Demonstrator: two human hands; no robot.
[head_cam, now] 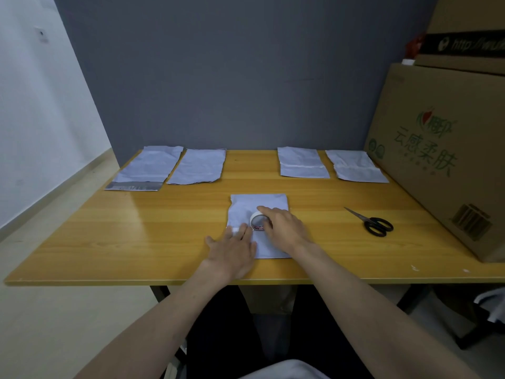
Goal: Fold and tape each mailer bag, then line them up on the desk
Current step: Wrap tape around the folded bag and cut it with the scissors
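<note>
A folded white mailer bag (259, 203) lies at the front middle of the wooden desk (153, 228). My right hand (284, 227) grips a roll of clear tape (257, 221) standing on that bag. My left hand (232, 248) lies flat with straight fingers, pressing the bag's left side beside the roll. Two unfolded mailer bags (144, 168) (198, 166) lie at the back left. Two folded, taped bags (302, 162) (355, 166) lie at the back right.
Black-handled scissors (373, 221) lie on the desk to the right of my hands. A large cardboard box (448, 149) stands on the desk's right end, with another box (464, 34) stacked above it. A grey wall runs behind the desk.
</note>
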